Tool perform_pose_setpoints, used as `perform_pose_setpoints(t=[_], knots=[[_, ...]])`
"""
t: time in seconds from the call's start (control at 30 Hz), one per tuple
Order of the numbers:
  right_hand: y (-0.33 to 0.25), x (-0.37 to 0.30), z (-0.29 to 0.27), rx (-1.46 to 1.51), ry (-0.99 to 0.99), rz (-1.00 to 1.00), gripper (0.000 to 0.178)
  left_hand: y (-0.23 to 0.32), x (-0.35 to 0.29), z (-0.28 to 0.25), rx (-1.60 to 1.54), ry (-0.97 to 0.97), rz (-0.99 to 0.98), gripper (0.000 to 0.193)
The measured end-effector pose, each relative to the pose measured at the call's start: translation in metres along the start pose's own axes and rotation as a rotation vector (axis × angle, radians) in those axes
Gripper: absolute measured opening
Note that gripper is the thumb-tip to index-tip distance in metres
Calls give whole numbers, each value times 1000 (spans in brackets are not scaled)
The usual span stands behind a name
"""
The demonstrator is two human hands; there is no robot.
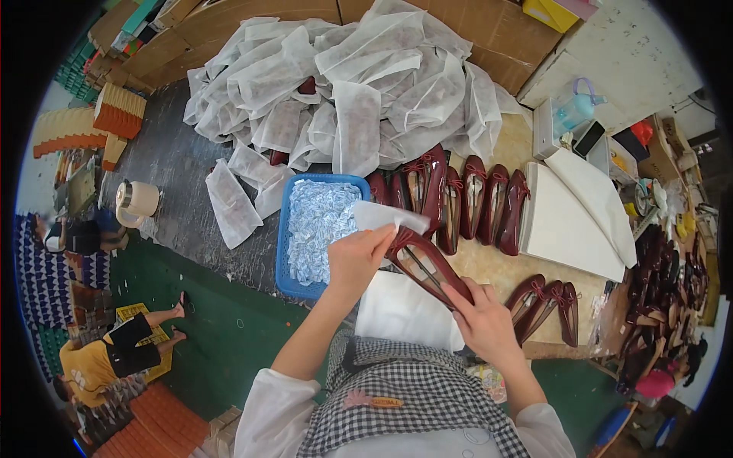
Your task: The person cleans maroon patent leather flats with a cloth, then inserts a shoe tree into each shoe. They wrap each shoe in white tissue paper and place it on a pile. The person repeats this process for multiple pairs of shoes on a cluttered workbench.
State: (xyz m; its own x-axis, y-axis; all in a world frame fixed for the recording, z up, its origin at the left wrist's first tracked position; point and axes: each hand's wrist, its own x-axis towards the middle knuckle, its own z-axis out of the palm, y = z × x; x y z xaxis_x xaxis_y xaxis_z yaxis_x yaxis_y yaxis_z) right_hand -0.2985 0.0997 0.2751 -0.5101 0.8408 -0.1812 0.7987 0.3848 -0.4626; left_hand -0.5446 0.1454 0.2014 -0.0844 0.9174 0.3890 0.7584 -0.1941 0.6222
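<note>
A burgundy ballet flat (441, 269) with a small bow is in my right hand (489, 320), the fingers closed round its heel end. My left hand (357, 259) pinches a thin white piece (385, 217), sheer like the fabric of the shoe bags, at the toe of the flat. Whether the toe is inside it, I cannot tell. Just left of that hand stands a blue plastic basket (283, 237) of small clear-blue packets (321, 221). More burgundy flats (473, 200) stand in a row beyond my hands, and several others (537, 301) lie to the right.
White fabric bags (305, 91), some with shoes inside, are heaped at the back. Stacked white sheets (569, 217) lie right of the row. A beige mug (137, 200) stands at the table's left edge. Another person (99, 366) sits at the lower left.
</note>
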Motion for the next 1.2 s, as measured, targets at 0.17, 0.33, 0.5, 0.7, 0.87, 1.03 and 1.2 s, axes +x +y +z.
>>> perform_pose_setpoints(t=[0.17,0.33,0.5,0.7,0.87,1.03,1.2], knots=[[-25,-3,22,96,84,-122,51,9,-28,-37,280,-18,367,16],[-34,84,85,1415,224,102,46,35,-70,-44,-10,16,542,27],[-15,106,31,1658,343,-23,40,-5,-91,1,-92,-311,-209,30],[150,-86,181,1131,459,833,40,-11,-166,118,23,-752,-314,45],[168,-141,258,1090,181,981,35,14,-188,156,90,-804,-323,40],[168,-133,276,958,104,695,29,64,-213,170,-221,-744,-540,39],[160,-129,251,745,58,356,31,96,-217,193,-73,-577,-619,43]])
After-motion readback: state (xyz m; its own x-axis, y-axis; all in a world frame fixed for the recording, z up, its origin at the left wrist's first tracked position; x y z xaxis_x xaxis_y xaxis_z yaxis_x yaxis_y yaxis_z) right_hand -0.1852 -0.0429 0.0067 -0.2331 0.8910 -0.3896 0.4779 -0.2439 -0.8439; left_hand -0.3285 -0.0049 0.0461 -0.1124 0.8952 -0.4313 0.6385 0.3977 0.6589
